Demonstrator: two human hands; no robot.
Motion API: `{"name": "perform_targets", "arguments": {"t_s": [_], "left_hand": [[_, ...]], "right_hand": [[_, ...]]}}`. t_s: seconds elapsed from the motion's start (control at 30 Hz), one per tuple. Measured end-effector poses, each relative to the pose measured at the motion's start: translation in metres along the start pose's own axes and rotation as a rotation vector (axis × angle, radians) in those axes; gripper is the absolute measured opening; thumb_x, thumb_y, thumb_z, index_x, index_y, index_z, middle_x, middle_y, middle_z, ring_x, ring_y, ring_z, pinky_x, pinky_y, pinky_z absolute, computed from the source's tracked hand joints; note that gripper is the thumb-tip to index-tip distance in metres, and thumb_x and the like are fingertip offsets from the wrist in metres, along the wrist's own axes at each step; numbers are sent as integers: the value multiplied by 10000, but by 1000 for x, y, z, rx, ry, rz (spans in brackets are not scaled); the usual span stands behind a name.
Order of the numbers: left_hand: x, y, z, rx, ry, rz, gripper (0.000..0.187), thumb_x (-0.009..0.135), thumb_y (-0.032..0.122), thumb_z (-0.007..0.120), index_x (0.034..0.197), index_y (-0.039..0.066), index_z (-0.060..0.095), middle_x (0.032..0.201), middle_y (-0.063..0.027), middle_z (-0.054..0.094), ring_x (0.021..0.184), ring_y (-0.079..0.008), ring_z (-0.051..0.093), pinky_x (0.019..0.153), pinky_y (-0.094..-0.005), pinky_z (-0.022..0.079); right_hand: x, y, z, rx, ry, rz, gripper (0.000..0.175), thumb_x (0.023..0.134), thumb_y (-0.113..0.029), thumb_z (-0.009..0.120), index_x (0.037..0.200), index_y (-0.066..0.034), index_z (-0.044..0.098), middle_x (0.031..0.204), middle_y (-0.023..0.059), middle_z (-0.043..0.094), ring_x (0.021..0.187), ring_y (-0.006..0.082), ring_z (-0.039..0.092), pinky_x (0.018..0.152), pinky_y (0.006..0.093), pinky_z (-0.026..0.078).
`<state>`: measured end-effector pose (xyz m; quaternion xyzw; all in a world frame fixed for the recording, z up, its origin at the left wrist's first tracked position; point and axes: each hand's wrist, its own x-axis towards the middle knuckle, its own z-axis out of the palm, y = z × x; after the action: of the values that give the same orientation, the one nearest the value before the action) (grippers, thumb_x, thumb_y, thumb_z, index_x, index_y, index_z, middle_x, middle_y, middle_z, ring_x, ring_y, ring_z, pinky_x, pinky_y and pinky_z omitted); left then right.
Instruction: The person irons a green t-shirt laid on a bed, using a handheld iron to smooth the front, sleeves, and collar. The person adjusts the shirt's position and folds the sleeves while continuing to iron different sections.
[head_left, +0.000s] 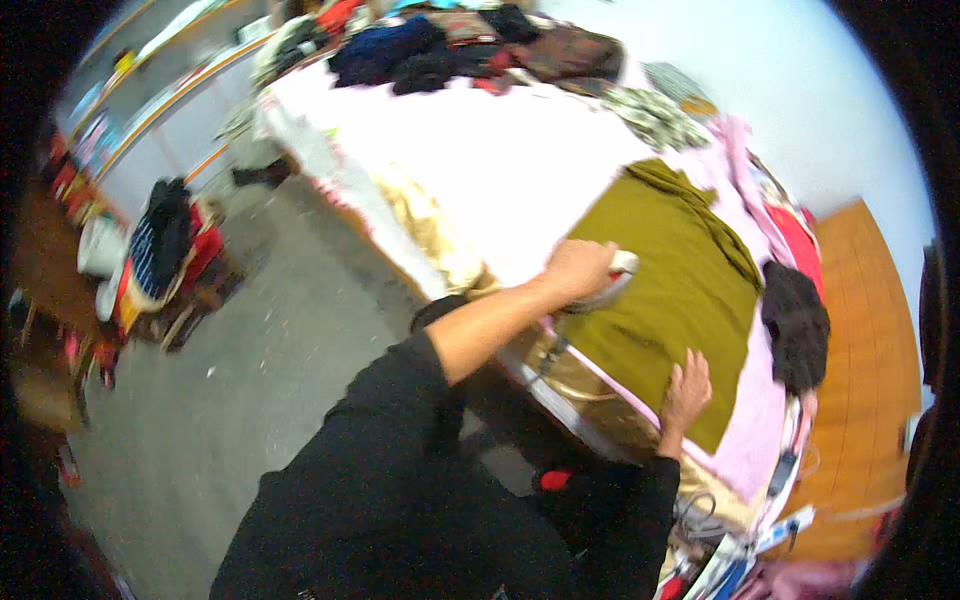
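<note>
My left hand (577, 268) grips the handle of a clothes iron (624, 264), pale with a red detail. The iron rests on an olive-green cloth garment (660, 240) spread over a pink sheet (763, 427), near the bed's front edge. Most of the iron's body is hidden behind my hand and forearm. A dark cord (553, 356) shows beside the edge below it. Lower right, my right hand (687, 391) lies on the near part of the garment with its fingers apart and nothing held. Folds gather at the garment's far side.
Piled clothes (465, 52) cover the bed's far end. A dark bundled cloth (796, 326) lies past the garment, by a wooden panel (862, 360). A power strip (784, 529) sits at the lower right. A clothes-laden chair (161, 255) stands on the grey floor (300, 300).
</note>
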<state>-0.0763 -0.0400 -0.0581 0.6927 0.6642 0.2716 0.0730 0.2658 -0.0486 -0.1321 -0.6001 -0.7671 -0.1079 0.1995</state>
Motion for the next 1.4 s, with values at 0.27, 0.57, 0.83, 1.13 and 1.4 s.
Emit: {"name": "perform_targets", "arguments": {"t_s": [0.27, 0.57, 0.83, 1.13, 1.4], "left_hand": [[-17, 19, -27, 7, -166, 39, 416, 819, 394, 714, 1052, 70, 595, 921, -208, 703, 884, -398, 681, 769, -505, 522], [21, 21, -54, 6, -156, -20, 484, 762, 437, 770, 1063, 86, 627, 946, -206, 706, 919, -366, 689, 803, -482, 524], [100, -9, -24, 163, -88, -111, 454, 802, 414, 738, 1055, 58, 610, 1043, -194, 705, 967, -366, 685, 818, -487, 526], [115, -15, -15, 226, -239, -133, 449, 786, 366, 739, 1094, 52, 649, 1026, -198, 722, 940, -347, 707, 806, -459, 552], [72, -21, -33, 246, -250, -71, 431, 818, 362, 730, 1068, 33, 605, 989, -226, 707, 929, -390, 689, 802, -489, 535]], "right_hand": [[-14, -3, -17, 70, 21, 96, 432, 996, -313, 543, 1403, -167, 544, 1519, 83, 449, 1429, 269, 361, 1173, 494, 216], [-15, -4, -17, 78, 26, 75, 442, 1008, -331, 501, 1417, -164, 523, 1525, 112, 431, 1441, 280, 341, 1182, 488, 199], [-13, -7, -16, 65, 30, 81, 438, 1011, -346, 510, 1422, -196, 525, 1513, 85, 438, 1433, 271, 354, 1180, 492, 215], [-16, -6, -17, 100, -16, 117, 442, 1016, -352, 506, 1432, -202, 523, 1536, 80, 410, 1443, 267, 332, 1191, 481, 182], [-13, -3, -15, 70, -9, 108, 449, 1008, -348, 519, 1433, -202, 517, 1526, 89, 425, 1444, 268, 335, 1186, 475, 194]]}}
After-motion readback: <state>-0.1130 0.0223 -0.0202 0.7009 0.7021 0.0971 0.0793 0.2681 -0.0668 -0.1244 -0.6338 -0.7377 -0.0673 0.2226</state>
